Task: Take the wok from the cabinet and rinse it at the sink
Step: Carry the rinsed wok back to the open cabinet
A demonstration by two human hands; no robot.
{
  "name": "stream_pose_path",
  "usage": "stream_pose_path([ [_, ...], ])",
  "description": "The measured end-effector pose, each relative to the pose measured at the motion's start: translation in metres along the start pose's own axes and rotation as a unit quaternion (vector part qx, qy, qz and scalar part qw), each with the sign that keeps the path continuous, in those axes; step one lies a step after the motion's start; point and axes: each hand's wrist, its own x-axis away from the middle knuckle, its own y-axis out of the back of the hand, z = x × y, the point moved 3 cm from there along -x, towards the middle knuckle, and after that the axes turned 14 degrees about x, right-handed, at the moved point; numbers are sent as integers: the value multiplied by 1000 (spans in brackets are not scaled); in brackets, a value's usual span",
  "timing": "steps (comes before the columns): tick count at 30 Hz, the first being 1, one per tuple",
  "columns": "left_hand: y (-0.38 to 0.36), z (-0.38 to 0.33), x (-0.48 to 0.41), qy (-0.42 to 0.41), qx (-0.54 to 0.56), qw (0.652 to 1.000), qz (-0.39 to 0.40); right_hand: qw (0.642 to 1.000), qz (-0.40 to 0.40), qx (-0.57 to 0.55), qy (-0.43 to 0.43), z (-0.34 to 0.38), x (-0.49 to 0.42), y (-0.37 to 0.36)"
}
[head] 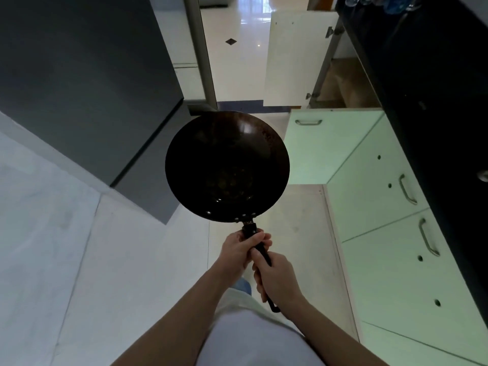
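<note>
A dark round wok (227,166) with a long black handle hangs in the air over the kitchen floor, its bowl facing up and empty. My left hand (239,250) grips the handle close to the bowl. My right hand (277,280) grips the same handle lower down, near its looped end. To the right stands an open cabinet (348,88) with its white door (293,59) swung out. No sink is in view.
Pale green cabinet doors (383,207) with metal handles run along the right under a black countertop (435,75). A dark grey appliance or cabinet (87,75) fills the upper left. Light floor tiles (105,260) lie below, and a doorway (237,48) opens ahead.
</note>
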Motion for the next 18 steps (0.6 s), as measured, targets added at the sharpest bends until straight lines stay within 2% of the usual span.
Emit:
stream_pose_path([
  [7,6,-103,-66,3,-60,997,49,999,-25,-43,6,81,-80,-17],
  [18,-3,-170,-164,26,-78,996,34,996,-31,-76,-27,131,-185,-9],
])
